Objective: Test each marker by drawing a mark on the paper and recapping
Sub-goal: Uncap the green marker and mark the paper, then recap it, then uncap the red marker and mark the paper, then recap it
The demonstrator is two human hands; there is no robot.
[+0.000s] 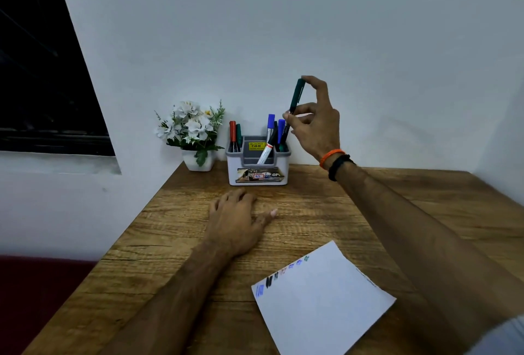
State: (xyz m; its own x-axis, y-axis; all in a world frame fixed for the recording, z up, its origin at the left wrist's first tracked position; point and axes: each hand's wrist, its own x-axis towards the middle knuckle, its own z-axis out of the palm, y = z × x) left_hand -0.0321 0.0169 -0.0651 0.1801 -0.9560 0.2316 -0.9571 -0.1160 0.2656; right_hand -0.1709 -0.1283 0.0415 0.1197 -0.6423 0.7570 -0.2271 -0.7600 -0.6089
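Head view. My right hand (pixel 313 119) pinches a slim dark-green capped marker (pixel 295 102) between thumb and fingertips, one fingertip resting on the cap's top end. The marker stands nearly upright, tilted slightly right at the top, its lower end at or just inside the right compartment of the grey-and-white plastic pen holder (pixel 258 161); I cannot tell whether it is going in or coming out. My left hand (pixel 241 218) lies flat and relaxed on the wood-grain table (pixel 326 207), gripping nothing, just in front of the holder.

The holder stands at the back of the table against the wall. It also contains a red marker (pixel 232 134) and another green one in the left compartment, and blue-capped markers (pixel 270 124) in the middle and right. A small white pot of artificial white flowers (pixel 192 127) stands just beside it on the left.

The white sheet of paper (pixel 326 298) lies near me, well apart from the holder. A row of coloured test marks runs along its upper left edge.

Handling judgement: the marker looks light, rigid and smooth-barrelled. The mid-barrel pinch suits carrying. For uncapping I would grip barrel and cap separately, one in each hand.
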